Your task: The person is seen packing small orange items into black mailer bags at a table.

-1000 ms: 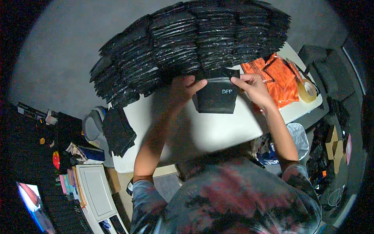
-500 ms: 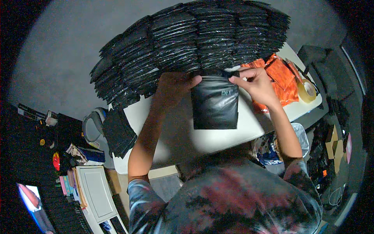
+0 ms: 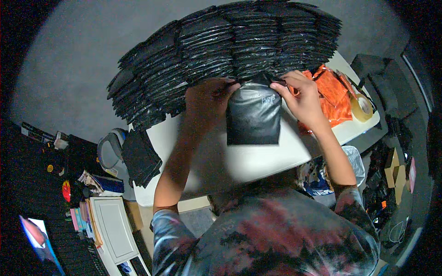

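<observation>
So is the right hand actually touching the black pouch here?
Touching. The head view shows the right hand pinching the top right corner of the black pouch, fingers closed on its edge, while the left hand holds the other top corner.

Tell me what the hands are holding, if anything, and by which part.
Both hands, left hand and right hand, hold one black pouch by its top edge, one at each upper corner; the rest hangs toward the white table.

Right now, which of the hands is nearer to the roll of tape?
Right. The right hand grips the black pouch's top corner, just beside the orange bags, close to the tape roll. The left hand is across the pouch, farther away.
</observation>
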A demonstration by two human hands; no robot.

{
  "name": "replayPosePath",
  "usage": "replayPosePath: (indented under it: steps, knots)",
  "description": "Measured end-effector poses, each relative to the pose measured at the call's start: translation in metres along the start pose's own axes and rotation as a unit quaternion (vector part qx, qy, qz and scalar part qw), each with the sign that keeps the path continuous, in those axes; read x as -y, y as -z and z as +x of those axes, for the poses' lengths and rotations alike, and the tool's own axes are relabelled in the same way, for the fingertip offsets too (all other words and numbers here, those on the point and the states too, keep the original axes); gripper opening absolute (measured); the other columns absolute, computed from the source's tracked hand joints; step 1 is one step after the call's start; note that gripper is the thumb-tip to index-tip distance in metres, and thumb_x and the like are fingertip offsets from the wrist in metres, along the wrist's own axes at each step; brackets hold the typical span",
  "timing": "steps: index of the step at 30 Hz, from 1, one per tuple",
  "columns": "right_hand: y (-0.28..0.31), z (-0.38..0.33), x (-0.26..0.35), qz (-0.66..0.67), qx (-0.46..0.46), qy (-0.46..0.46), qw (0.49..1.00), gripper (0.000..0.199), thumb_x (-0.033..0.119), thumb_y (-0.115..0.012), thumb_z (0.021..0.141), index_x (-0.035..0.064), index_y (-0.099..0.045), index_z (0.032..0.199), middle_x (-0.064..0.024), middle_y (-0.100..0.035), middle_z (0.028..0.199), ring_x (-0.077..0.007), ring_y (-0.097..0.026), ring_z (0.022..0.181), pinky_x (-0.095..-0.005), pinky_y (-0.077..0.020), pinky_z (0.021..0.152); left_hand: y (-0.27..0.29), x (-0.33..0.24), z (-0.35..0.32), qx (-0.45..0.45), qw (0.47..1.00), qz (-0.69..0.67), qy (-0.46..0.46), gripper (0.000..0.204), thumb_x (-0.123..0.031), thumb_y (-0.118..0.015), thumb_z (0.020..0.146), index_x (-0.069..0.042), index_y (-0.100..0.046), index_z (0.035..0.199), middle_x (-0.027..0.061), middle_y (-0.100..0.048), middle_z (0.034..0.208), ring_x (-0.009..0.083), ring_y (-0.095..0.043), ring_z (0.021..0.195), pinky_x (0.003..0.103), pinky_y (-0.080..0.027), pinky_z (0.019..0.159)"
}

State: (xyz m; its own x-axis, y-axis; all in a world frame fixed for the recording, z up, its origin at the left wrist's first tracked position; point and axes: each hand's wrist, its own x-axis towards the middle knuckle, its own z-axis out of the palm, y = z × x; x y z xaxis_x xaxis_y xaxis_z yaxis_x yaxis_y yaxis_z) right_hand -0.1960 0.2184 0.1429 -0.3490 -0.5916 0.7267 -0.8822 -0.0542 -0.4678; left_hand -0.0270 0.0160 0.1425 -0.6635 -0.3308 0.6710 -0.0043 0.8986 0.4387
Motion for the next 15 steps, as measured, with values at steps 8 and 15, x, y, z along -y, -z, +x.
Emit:
replayPosePath:
  steps: [8,15]
  knots:
    - [0.023,-0.016,0.017,0.015,0.098,-0.046,0.994,0.034,0.019,-0.083,0.086,-0.0044,-0.062,0.072,-0.0105,-0.059,0.072,-0.0248,-0.054,0.065,-0.0366,-0.0437,0.064,0.022,0.0,-0.01,0.011,0.997,-0.017,-0.069,0.03,-0.033,-0.086,0.08,-0.006,-0.073,0.081,0.0091,-0.069,0.082,0.0288,-0.069,0.077,0.042,-0.058,0.072]
    - [0.015,-0.01,0.003,-0.051,0.087,-0.013,0.995,0.016,0.012,-0.079,0.088,-0.0034,-0.075,0.089,-0.0135,-0.069,0.086,-0.0225,-0.067,0.076,-0.0351,-0.0516,0.069,0.003,-0.007,-0.01,0.104,0.989,-0.032,0.098,0.031,-0.029,-0.08,0.089,-0.002,-0.078,0.102,0.0177,-0.075,0.103,0.0302,-0.072,0.084,0.039,-0.058,0.077]
